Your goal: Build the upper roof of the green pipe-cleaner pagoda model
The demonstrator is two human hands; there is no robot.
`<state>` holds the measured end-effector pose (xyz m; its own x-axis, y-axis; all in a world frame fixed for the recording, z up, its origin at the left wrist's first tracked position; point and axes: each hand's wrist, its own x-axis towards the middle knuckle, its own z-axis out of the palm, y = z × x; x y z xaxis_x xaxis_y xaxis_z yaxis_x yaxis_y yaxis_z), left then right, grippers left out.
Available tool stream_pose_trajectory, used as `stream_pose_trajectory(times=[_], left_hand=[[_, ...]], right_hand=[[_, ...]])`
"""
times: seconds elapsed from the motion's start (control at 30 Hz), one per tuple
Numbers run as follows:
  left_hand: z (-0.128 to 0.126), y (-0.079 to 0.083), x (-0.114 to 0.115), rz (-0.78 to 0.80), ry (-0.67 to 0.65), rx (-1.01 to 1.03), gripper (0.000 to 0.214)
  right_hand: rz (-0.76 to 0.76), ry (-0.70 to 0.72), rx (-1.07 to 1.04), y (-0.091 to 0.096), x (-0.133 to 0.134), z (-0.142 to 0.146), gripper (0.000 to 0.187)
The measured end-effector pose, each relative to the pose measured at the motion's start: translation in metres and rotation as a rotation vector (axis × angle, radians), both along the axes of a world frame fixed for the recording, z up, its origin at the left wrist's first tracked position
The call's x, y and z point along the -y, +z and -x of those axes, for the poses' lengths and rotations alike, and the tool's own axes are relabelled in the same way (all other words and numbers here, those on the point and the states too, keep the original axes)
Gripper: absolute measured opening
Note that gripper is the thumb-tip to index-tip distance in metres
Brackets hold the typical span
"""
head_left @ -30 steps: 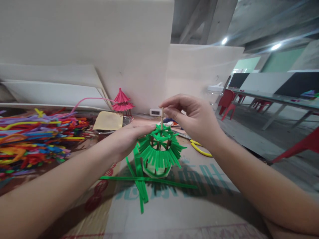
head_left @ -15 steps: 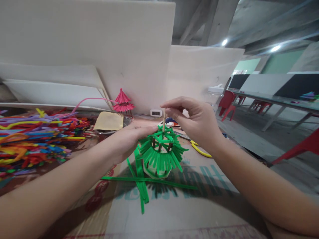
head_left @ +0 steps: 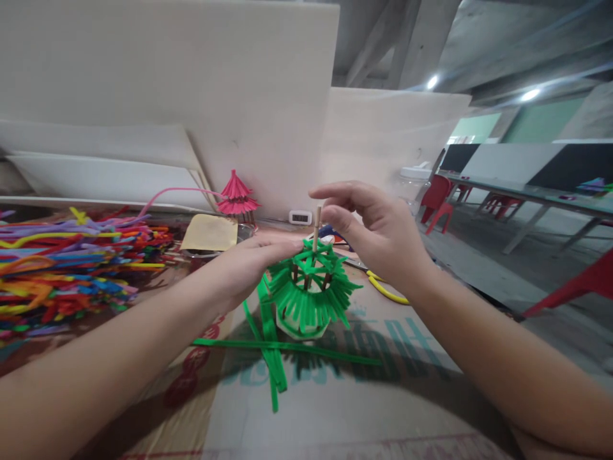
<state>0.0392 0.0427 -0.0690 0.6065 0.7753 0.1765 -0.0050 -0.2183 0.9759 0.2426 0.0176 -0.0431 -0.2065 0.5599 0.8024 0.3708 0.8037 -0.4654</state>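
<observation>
A small green pavilion model (head_left: 306, 300) made of pipe-cleaner fringe stands on a white round base on the cardboard sheet (head_left: 335, 402). A thin wooden stick (head_left: 316, 227) rises from its middle. My left hand (head_left: 249, 262) lies with its fingers stretched flat against the model's upper left rim. My right hand (head_left: 378, 233) hovers just right of the stick's top. Its thumb is beside the stick, and its forefinger is raised above it, apart from the thumb. Loose green pipe cleaners (head_left: 272, 351) lie crossed in front of the model.
A big heap of many-coloured pipe cleaners (head_left: 71, 262) fills the left side. A pink pavilion model (head_left: 235, 195) stands at the back by the white boards, near a yellow sheet (head_left: 209, 233). Yellow-handled pliers (head_left: 383, 287) lie right of the model. Red chairs and tables stand far right.
My right hand's pinch on the stick's top has loosened: the forefinger has lifted and the stick's end now shows. The left hand and the model have barely moved.
</observation>
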Motion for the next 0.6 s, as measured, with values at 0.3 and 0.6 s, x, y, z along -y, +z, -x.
stream_pose_trajectory(times=[0.3, 0.6], left_hand=[[0.016, 0.021, 0.007, -0.281, 0.071, -0.174, 0.036], [0.014, 0.006, 0.001, -0.208, 0.084, -0.173, 0.036]], right_hand=[[-0.079, -0.084, -0.071, 0.02, 0.014, -0.015, 0.033], [-0.082, -0.051, -0.012, 0.029, 0.019, -0.018, 0.03]])
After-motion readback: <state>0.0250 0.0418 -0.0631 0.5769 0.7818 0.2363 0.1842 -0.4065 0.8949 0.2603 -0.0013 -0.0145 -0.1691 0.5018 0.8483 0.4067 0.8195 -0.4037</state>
